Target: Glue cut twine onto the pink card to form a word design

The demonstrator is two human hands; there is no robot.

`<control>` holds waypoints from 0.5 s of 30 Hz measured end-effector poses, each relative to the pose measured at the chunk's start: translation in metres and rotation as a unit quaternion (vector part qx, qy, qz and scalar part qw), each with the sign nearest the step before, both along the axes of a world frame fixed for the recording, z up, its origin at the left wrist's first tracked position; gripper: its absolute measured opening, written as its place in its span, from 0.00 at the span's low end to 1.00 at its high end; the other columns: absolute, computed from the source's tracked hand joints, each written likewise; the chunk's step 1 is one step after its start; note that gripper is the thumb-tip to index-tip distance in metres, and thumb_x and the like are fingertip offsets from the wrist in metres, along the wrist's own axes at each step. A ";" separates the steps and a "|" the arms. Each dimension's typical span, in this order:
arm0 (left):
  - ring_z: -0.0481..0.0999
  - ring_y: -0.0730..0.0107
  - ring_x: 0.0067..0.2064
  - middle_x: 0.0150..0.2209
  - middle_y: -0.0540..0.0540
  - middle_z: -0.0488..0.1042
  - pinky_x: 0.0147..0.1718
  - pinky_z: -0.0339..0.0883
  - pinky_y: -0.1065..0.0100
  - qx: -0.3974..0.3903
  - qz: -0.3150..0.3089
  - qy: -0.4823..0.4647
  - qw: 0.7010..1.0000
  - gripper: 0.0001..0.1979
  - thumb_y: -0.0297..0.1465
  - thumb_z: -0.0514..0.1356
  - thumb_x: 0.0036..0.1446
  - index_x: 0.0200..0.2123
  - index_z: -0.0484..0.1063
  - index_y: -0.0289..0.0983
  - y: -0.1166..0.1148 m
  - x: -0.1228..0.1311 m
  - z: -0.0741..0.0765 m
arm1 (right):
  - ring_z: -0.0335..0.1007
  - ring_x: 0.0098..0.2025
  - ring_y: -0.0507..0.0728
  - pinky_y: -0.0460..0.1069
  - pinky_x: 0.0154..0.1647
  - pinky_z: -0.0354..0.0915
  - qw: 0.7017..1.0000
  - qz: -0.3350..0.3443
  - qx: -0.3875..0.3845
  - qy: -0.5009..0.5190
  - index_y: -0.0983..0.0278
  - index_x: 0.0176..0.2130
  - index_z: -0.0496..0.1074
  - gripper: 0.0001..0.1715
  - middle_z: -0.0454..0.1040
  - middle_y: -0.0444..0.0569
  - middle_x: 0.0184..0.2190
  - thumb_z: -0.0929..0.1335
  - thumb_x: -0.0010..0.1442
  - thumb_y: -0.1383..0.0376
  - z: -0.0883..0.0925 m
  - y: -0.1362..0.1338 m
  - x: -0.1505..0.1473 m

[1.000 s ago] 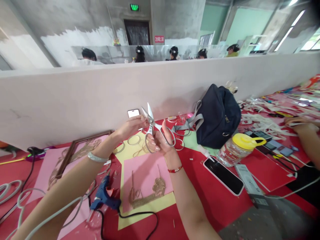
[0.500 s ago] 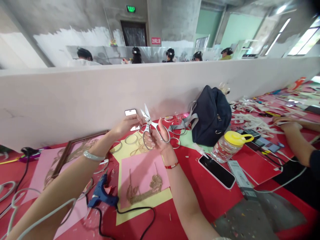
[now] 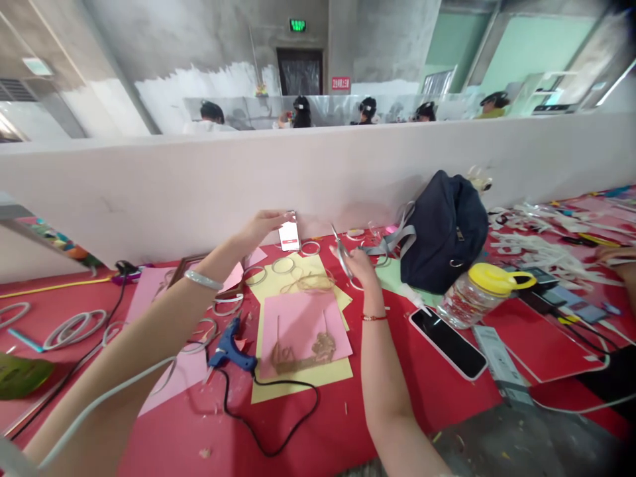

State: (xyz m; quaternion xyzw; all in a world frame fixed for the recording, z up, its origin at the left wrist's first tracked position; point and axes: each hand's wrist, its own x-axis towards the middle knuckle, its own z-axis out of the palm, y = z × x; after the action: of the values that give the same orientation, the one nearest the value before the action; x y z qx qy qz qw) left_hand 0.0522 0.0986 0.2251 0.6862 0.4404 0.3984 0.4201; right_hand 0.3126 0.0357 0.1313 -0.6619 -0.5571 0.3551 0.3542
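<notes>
My left hand is raised at a propped phone with a bright screen, its outstretched fingertips overlapping the top of the phone. Whether they touch the glass I cannot tell. My right hand grips silver scissors above the table, blades pointing up and away. Below and between my arms, a pink sheet carries a brown twine design. It lies on yellow paper. Loose twine sits just behind it. A blue glue gun rests left of the sheets.
A dark bag leans at the partition. Right of my arm are a black-screened phone and a yellow-lidded bottle. Cables coil at left. A co-worker's hand shows at the right edge.
My hands have moved apart. The scissors have gone right and lower with my right hand, while my left hand has come to the top of the propped phone. The view has swung left.
</notes>
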 end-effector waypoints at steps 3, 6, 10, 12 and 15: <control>0.77 0.58 0.53 0.47 0.41 0.84 0.54 0.67 0.60 -0.005 0.016 0.015 1.000 0.18 0.50 0.71 0.54 0.36 0.85 0.41 -0.014 -0.009 0.002 | 0.80 0.46 0.68 0.53 0.43 0.68 0.981 -0.055 -0.038 -0.182 0.69 0.39 0.80 0.17 0.82 0.64 0.38 0.74 0.63 0.55 -0.013 -0.004 0.017; 0.78 0.62 0.37 0.34 0.43 0.82 0.35 0.68 0.64 -0.028 0.043 0.047 0.998 0.17 0.48 0.72 0.54 0.35 0.85 0.40 -0.041 -0.023 0.001 | 0.78 0.54 0.71 0.55 0.48 0.68 0.971 -0.056 -0.059 -0.223 0.75 0.45 0.80 0.18 0.81 0.73 0.46 0.73 0.63 0.62 -0.020 -0.008 0.025; 0.70 0.70 0.27 0.26 0.47 0.76 0.23 0.58 0.69 -0.041 0.045 0.056 0.997 0.16 0.45 0.75 0.50 0.33 0.84 0.38 -0.087 -0.045 -0.005 | 0.76 0.57 0.72 0.57 0.52 0.68 0.964 -0.037 -0.033 -0.262 0.78 0.47 0.79 0.16 0.77 0.78 0.51 0.71 0.65 0.66 -0.012 -0.018 0.005; 0.71 0.70 0.29 0.28 0.47 0.77 0.24 0.60 0.70 -0.045 0.044 0.035 0.997 0.16 0.43 0.77 0.48 0.30 0.82 0.38 -0.107 -0.054 -0.011 | 0.73 0.58 0.71 0.57 0.55 0.67 0.963 -0.011 0.013 -0.271 0.76 0.47 0.78 0.16 0.76 0.76 0.53 0.71 0.66 0.64 -0.006 -0.034 -0.028; 0.68 0.73 0.27 0.26 0.48 0.73 0.23 0.60 0.71 -0.079 0.053 -0.010 0.995 0.17 0.45 0.76 0.49 0.28 0.81 0.38 -0.129 -0.061 -0.024 | 0.76 0.49 0.60 0.51 0.50 0.69 0.957 0.129 0.100 -0.240 0.65 0.47 0.76 0.20 0.79 0.56 0.47 0.71 0.68 0.51 -0.010 -0.076 -0.100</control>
State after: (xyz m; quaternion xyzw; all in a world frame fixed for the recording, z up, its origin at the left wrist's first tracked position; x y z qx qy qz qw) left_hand -0.0088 -0.0304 0.2011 0.6224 0.5019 0.3916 0.4554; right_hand 0.2122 -0.0408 0.1209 -0.6112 -0.7393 0.1706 0.2253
